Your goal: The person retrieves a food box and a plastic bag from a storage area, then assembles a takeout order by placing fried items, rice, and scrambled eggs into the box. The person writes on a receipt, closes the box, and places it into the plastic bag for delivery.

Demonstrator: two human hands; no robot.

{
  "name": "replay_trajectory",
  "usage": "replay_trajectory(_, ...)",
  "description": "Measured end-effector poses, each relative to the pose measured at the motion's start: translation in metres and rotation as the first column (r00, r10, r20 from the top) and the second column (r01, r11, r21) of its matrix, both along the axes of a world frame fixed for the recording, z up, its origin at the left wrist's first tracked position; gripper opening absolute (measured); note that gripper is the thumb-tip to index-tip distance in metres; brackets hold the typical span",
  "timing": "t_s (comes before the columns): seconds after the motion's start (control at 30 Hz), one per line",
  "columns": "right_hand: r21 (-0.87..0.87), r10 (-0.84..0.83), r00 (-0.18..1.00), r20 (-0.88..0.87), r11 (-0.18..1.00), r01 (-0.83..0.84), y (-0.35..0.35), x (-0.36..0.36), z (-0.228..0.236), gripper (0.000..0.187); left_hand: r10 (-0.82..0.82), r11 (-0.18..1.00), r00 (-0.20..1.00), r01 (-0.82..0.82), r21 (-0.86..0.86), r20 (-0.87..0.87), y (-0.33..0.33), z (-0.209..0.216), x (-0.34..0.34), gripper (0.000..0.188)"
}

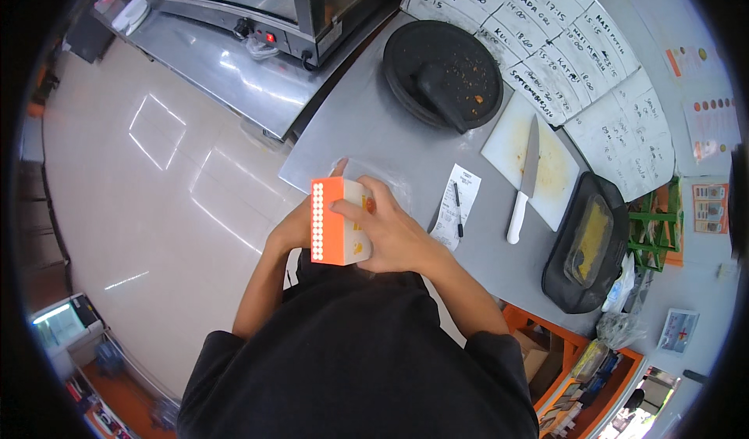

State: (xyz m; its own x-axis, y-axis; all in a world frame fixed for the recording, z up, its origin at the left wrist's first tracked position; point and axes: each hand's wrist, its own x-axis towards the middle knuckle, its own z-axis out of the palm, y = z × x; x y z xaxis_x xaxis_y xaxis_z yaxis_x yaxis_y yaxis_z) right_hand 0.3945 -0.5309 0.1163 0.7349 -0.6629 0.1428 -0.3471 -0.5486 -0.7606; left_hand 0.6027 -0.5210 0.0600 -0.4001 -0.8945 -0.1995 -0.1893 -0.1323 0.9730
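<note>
Orange box [333, 238], contents hidden, held in both hands [396, 236].

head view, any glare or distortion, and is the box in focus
Head view: pale reflections streak the tiled floor and the steel counter at upper left; head view: straight edges bend toward the dark circular rim; head view: the orange-and-white box looks fairly sharp.

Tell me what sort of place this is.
Most likely a commercial food kitchen: there is a glass-sided cabinet with a lit red switch, a knife on a white cutting board, and a large dark mortar dotted with food bits.
</note>
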Motion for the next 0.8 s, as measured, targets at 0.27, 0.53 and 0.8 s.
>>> replay_trajectory(0.27, -0.261, -0.162, 0.846, -0.507, 0.965, 0.029, 0.001, 0.006, -0.002, 0.093, 0.173, 0.985, 0.901, -0.167, -0.050, 0.398, 0.011, 0.001, -0.001, 0.088)
replay_trajectory(0.53, -0.439, -0.350, 0.783, -0.514, 0.892, 0.110, 0.004, 0.021, -0.056, 0.095, 0.412, 0.896, 0.783, -0.254, -0.365, 0.466, 0.033, 0.015, -0.024, 0.066)
replay_trajectory(0.8, -0.129, -0.442, 0.739, -0.509, 0.888, 0.442, 0.009, -0.027, -0.020, 0.083, 0.608, 0.793, 0.695, -0.509, -0.335, 0.384, 0.015, 0.016, -0.003, 0.036)
